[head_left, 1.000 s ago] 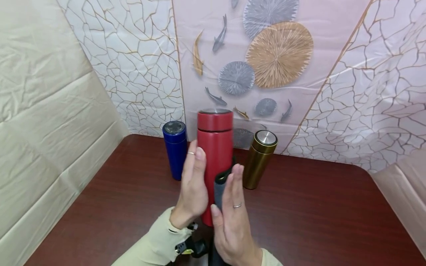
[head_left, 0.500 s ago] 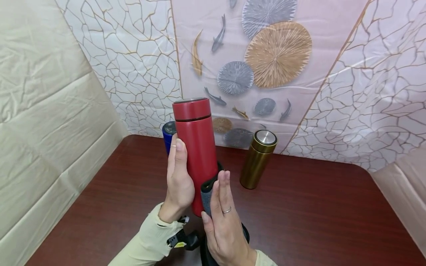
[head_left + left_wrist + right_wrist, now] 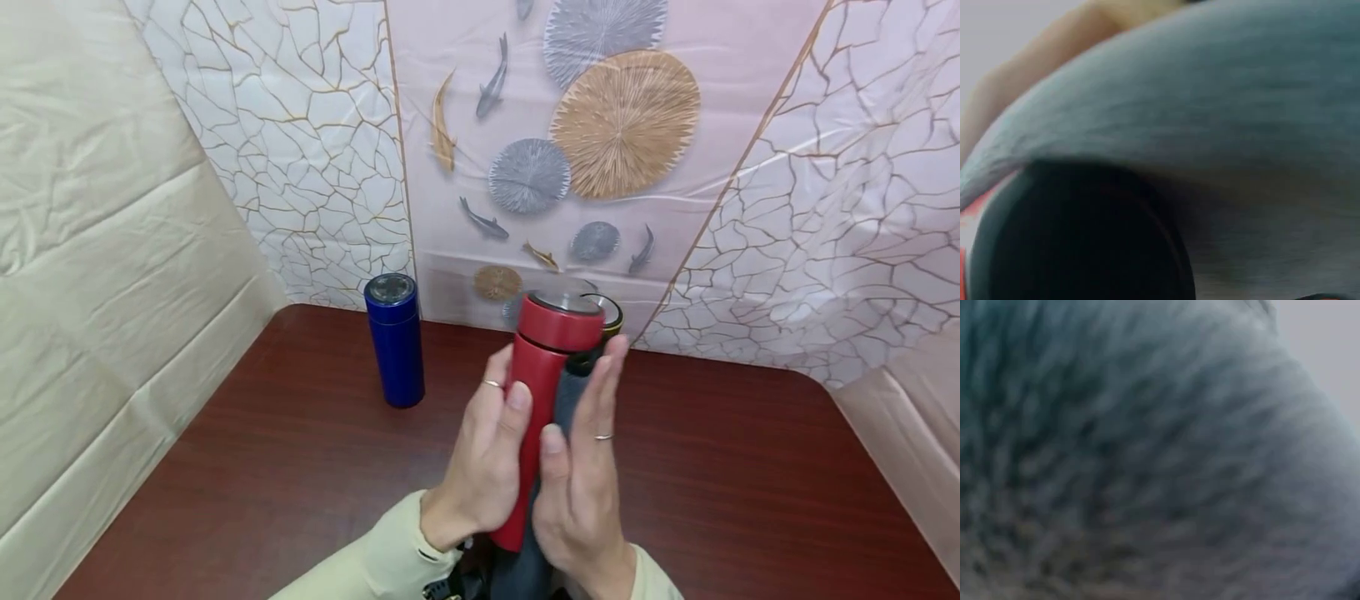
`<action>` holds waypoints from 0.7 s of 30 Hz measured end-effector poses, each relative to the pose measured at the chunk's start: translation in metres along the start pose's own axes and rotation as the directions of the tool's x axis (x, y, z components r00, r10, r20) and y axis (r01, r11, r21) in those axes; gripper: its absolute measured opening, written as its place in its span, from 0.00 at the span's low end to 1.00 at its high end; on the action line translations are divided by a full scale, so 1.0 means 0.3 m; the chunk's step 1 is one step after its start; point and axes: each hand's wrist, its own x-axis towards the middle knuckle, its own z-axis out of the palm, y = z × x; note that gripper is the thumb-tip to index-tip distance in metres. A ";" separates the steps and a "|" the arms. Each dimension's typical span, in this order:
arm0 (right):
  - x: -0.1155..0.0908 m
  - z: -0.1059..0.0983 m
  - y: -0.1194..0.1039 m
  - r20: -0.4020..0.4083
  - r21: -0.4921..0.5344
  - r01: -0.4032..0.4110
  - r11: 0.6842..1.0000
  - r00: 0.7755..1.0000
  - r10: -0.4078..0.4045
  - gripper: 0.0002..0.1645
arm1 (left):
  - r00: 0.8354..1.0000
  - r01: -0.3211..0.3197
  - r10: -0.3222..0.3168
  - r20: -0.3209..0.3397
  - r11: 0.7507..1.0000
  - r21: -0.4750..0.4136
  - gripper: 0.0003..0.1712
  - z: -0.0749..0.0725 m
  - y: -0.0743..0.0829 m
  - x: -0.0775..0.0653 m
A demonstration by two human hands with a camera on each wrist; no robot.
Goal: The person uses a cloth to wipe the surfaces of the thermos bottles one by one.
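Seeing it first from the head view: the left hand (image 3: 480, 458) gripped the red bottle (image 3: 542, 392) with its thumb across the front, while the right hand (image 3: 581, 492), fingers straight and pointing up, pressed a grey cloth (image 3: 570, 400) to the other side. The bottle was held in front of the person, its lid on, its top leaning toward the person's right. The fingers behind the bottle were hidden. On the tabletop (image 3: 735, 467), the blue bottle (image 3: 397, 358) stood upright to the left, and the gold bottle (image 3: 613, 315) was mostly hidden beyond the work.

To my judgement, doing this well meant a firm left grip and an even, flat palm on the cloth — no hard push at the top, since the tilt could let the smooth bottle slip. Its loose lower end, hanging below the hands, was best gathered up.

From the left wrist, the cloth arched over a dark round face (image 3: 1085, 244), probably the base of the red bottle, with red at the left edge. Something blurred, likely part of a hand, showed at upper left; which hand, I could not tell.

From the right wrist, blurred cloth filled nearly everything — the grip could not be told there.
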 end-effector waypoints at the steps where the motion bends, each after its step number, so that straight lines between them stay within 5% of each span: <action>1: 0.013 -0.015 0.004 -0.021 0.012 -0.016 1.000 1.000 0.017 0.37 | 1.000 0.004 -0.005 0.021 1.000 0.013 0.25 0.013 -0.003 -0.007; 5: 0.046 -0.065 0.019 -0.064 0.037 -0.075 0.996 0.995 0.078 0.38 | 0.993 0.048 -0.051 0.106 0.998 0.028 0.26 0.053 -0.005 -0.029; 10: 0.044 -0.073 0.023 -0.050 0.021 -0.108 0.994 0.993 0.109 0.39 | 0.989 0.076 -0.079 0.126 0.997 0.029 0.27 0.055 -0.004 -0.035; 16: 0.018 -0.024 0.013 -0.052 -0.001 -0.047 0.999 0.998 0.047 0.39 | 0.997 0.031 -0.033 0.074 0.999 0.028 0.24 0.020 -0.006 -0.009; 21: -0.048 0.051 -0.012 0.010 -0.046 0.075 0.996 0.997 -0.074 0.38 | 1.000 0.012 -0.014 -0.019 0.997 -0.082 0.22 -0.041 0.021 0.028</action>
